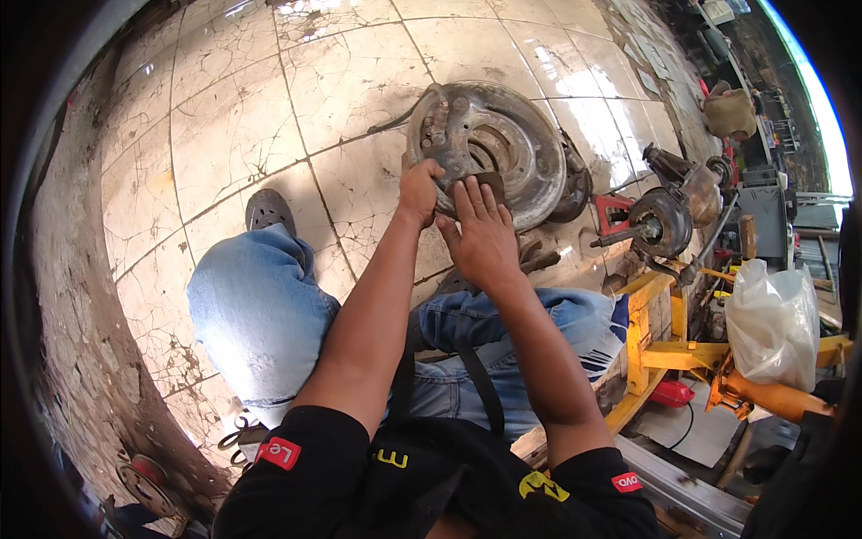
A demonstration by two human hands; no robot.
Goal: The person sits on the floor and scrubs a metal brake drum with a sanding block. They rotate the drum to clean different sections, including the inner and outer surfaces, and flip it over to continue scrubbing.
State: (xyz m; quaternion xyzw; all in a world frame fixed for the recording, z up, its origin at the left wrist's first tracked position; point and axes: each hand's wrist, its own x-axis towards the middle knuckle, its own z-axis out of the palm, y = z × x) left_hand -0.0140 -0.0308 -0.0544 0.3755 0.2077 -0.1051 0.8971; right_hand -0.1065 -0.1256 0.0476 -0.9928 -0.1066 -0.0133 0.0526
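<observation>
A worn, greasy brake backing plate (pixel 535 180), round with a ringed opening at its middle, stands tilted on the tiled floor in front of me. My left hand (pixel 418 191) is closed around its near left edge, thumb on top. Stretched flat, the fingers of my right hand (pixel 482 235) press on the plate's near face, close to the central opening. Under those fingertips lies a small dark flat piece (pixel 493 183); its kind cannot be made out. Behind the plate's right side shows another dark round metal part (pixel 575 180), partly hidden.
To the right are a hub assembly with a shaft (pixel 663 220), a red stand (pixel 612 214) and a yellow metal frame (pixel 639 337). A white plastic bag (pixel 772 323) sits beyond the frame. A dark cable (pixel 392 123) runs across the tiles, and a rough wall edge (pixel 85 359) borders the left.
</observation>
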